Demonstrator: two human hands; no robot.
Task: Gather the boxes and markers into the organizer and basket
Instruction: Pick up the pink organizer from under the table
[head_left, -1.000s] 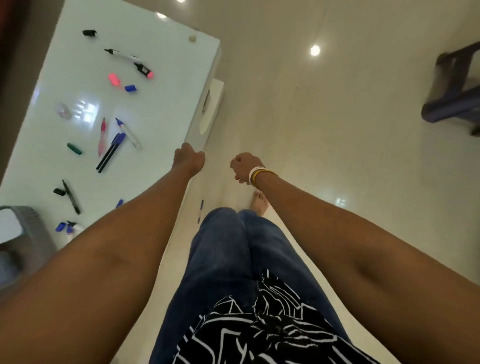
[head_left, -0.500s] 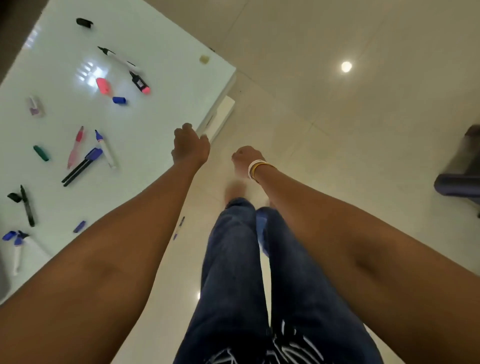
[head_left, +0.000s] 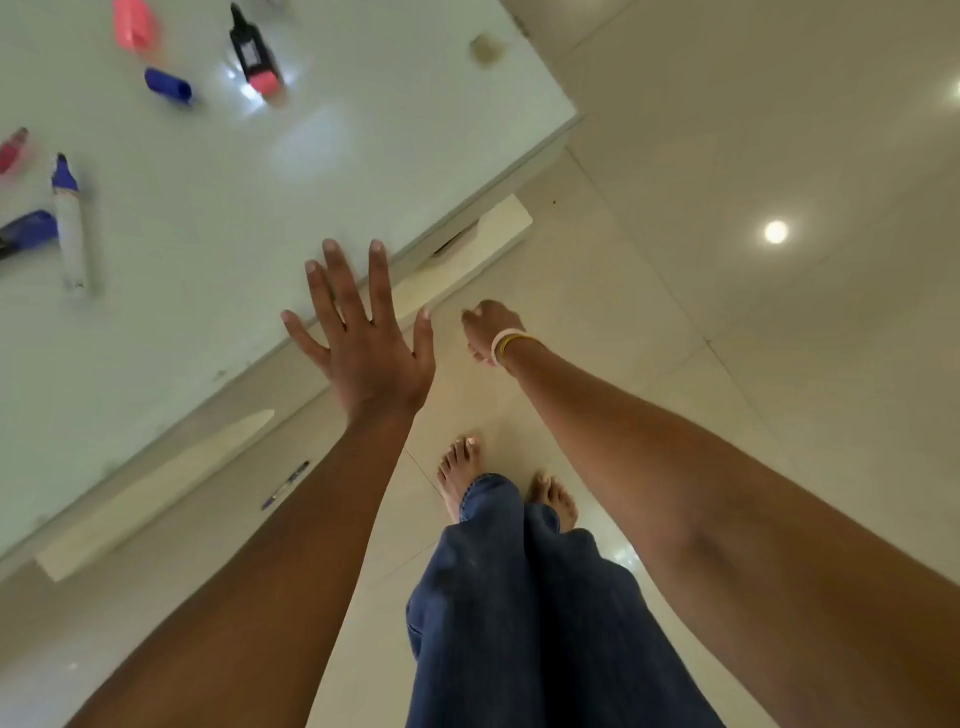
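Markers lie scattered on a glossy white table (head_left: 363, 156): a black marker with a pink cap (head_left: 253, 52), a pink cap (head_left: 134, 23), a blue cap (head_left: 168, 87), a white marker with a blue cap (head_left: 69, 223). A pen (head_left: 285, 484) lies on the floor below the table's edge. My left hand (head_left: 363, 332) is spread flat with fingers apart over the table's near edge, holding nothing. My right hand (head_left: 488, 330) hangs over the floor beside it, fingers curled, with bangles at the wrist. No organizer, basket or boxes are in view.
Beige tiled floor (head_left: 727, 364) fills the right side, with a ceiling-light reflection. My bare feet (head_left: 457, 473) and blue trousers stand next to the table. A pale ledge (head_left: 467, 249) runs under the table's edge.
My left hand went from a closed fist to spread fingers at the table's edge. The view has closed in on the table's corner and the far chair has left the frame.
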